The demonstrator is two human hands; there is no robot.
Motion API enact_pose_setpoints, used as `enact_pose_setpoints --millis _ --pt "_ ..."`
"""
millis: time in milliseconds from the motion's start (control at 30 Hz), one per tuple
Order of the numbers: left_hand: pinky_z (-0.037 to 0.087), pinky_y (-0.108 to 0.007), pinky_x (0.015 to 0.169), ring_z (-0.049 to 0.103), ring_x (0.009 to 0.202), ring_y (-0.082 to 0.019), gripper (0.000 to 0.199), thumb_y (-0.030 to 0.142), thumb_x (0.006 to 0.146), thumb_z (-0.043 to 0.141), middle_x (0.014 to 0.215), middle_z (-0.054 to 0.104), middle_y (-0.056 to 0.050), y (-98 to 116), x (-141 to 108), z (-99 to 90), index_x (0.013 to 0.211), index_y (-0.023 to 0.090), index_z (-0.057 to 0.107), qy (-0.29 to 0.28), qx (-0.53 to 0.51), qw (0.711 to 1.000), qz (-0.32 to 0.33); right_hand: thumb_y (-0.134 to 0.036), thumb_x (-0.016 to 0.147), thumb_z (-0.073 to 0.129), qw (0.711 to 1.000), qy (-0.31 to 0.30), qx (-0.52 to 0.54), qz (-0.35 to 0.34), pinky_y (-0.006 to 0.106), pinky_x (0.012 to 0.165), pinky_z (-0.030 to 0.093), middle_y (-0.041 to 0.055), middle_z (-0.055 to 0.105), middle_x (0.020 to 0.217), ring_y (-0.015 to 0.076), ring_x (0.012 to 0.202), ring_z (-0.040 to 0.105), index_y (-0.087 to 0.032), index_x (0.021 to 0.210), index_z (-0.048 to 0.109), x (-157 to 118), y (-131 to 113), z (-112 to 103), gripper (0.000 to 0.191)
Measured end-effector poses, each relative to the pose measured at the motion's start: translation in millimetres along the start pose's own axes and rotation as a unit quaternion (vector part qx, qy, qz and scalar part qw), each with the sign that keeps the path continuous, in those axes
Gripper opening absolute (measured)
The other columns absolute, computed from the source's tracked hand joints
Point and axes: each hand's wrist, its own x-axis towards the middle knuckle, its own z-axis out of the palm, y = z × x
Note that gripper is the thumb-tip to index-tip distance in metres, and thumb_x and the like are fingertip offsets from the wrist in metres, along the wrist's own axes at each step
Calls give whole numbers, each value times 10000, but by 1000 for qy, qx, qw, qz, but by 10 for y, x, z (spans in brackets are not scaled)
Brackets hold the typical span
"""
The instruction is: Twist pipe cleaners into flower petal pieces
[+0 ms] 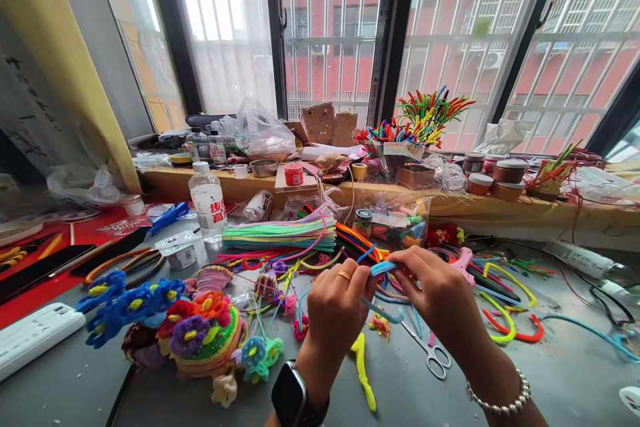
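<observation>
Light blue pipe cleaners (383, 268) are stretched between my two hands above the grey table. My left hand (338, 300), with a ring and a watch, pinches their left end. The fingers of my right hand (434, 283) close on the right end. A bent blue tail (384, 313) hangs below the grip, curling at its tip. Under my hands lie a yellow fuzzy strip (363, 373) and silver scissors (434, 351). A small red and yellow fuzzy piece (380, 326) sits between my wrists.
Fuzzy flowers (193, 333) crowd the left front. Behind my hands lies a bundle of pastel pipe cleaners (280, 232), near a clear bottle (207, 203). A pink glue gun (463, 265) and loose bent stems (515, 327) are on the right. Jars (509, 171) line the sill.
</observation>
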Motion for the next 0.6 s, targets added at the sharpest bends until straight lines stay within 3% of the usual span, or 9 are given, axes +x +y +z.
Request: enact_pose_setpoints --millis 167,433,600 --pt "365 -222 542 519 551 -111 95 192 733 531 598 582 1 7 -17 6 639 177 539 54 9 998 7 -184 779 479 1000 30 -7 -6 224 529 373 10 578 625 128 561 532 -166 723 575 -10 -48 -10 114" --pt "382 -222 556 547 595 -111 54 208 739 522 663 606 4 -15 19 -5 758 190 569 39 -3 999 -11 -180 774 502 997 81 -14 -17 236 596 398 32 602 703 139 643 530 -160 788 591 2 -26 -22 92" --pt "392 -215 569 553 594 -109 31 192 728 548 633 608 9 -18 14 -8 738 185 577 56 -22 998 -15 -171 765 515 995 102 -16 -19 255 601 400 31 592 655 146 619 513 -160 735 591 10 -54 -16 83"
